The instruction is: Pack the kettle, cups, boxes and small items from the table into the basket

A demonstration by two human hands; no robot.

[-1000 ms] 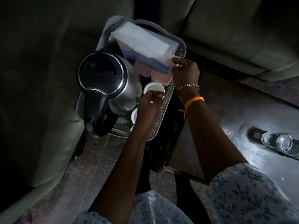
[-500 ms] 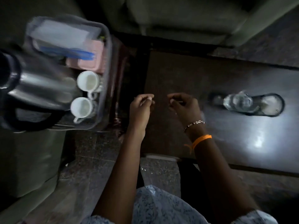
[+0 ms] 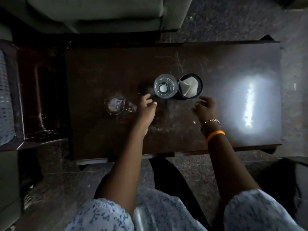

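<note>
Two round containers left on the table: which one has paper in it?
The dark-rimmed cup, the one nearer the right hand. White folded paper sits inside it. The clear glass touching its side, nearer the left hand, shows none.

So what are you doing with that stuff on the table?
A person is leaning over a dark table and reaching with both hands, which hold nothing. The left hand is close to a clear glass. The right hand is close to a black cup with white paper folded inside. Both stand side by side, not picked up yet. A wet ring marks the tabletop.
</note>
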